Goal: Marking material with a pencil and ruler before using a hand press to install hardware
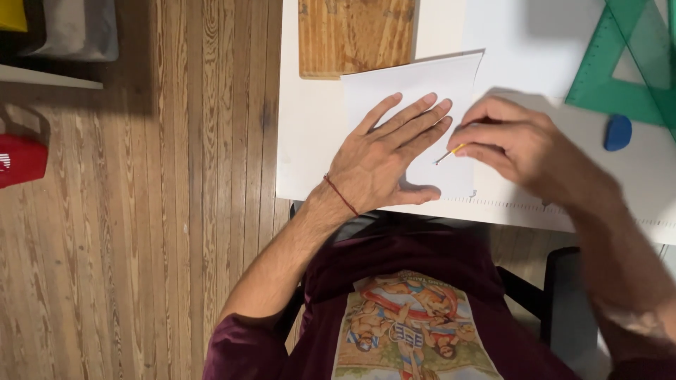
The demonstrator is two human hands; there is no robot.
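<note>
Head view, looking straight down at my table (310,141), white top. Left hand (384,158) is flat, fingers spread and fully open, palm pressing down on a white sheet of paper (422,81). It grips nothing, just pins the sheet. Red string bracelet (340,194) on that wrist.

Right hand (517,144) is closed in a pinch around a thin yellow pencil (451,152). Only the front end sticks out of the fingers, tip pointing left and down onto the paper, just beside the left hand's fingertips. Right hand is a bit motion-blurred.

The paper lies near the table's front edge, slightly rotated, its far corner overlapping a wooden board (355,35) at the back of the table. A ruler (514,205) runs along the front edge under the right wrist. Green transparent set squares (627,63) sit at the far right, a blue eraser (617,132) just beside them, apart from the right hand.

Wooden floor (176,176) on the left, a red object (21,158) on it, well apart from the table.
</note>
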